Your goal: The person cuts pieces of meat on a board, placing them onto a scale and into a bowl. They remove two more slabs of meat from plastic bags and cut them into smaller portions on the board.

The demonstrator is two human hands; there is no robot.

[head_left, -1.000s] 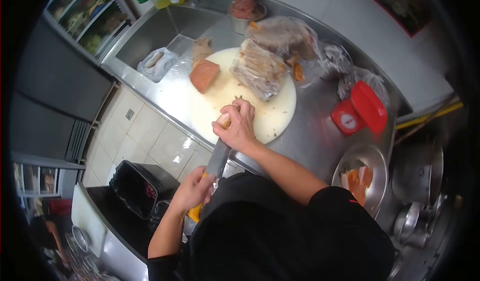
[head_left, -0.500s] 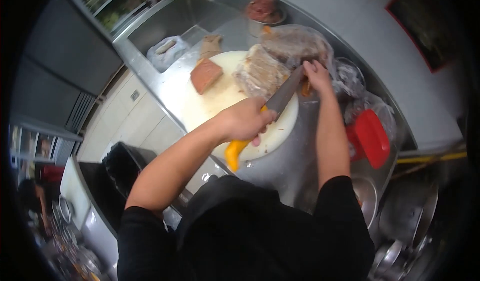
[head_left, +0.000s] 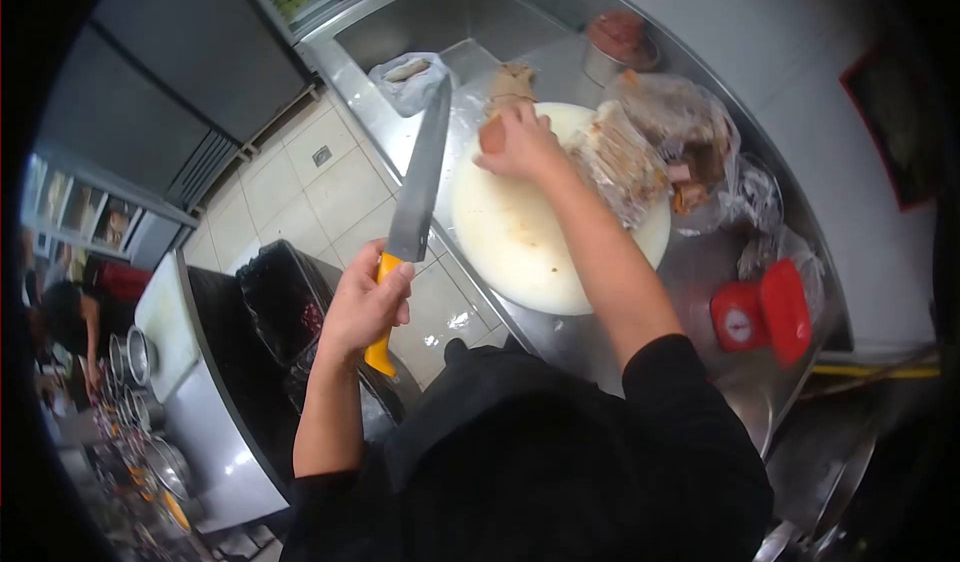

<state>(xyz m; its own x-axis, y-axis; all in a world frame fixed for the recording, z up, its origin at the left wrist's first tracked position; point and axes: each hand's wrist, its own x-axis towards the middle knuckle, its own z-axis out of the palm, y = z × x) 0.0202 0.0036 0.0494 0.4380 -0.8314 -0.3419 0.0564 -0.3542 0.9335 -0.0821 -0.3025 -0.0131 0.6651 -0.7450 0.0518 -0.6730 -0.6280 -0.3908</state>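
My left hand (head_left: 370, 302) grips the yellow handle of a large knife (head_left: 420, 177), its broad blade pointing up, off the left side of the round white cutting board (head_left: 530, 247). At the board's upper left edge, my right hand (head_left: 525, 144) has its fingers around a reddish-brown block (head_left: 492, 136), partly hidden by them. A plastic-wrapped pale meat piece (head_left: 622, 167) lies on the board's right side. Just above the board is a tan piece (head_left: 512, 84).
Behind the board are a bowl of red meat (head_left: 618, 47) and bagged meat (head_left: 675, 112). A red scale (head_left: 740, 324) stands right, a white bag (head_left: 408, 80) upper left. A black-lined bin (head_left: 285, 302) is left; a co-worker's arm (head_left: 92, 337) shows far left.
The knife has swung from over the board to its left side with my left hand. My right hand has moved from the bagged meat to the reddish-brown block and taken hold. The view has shifted.
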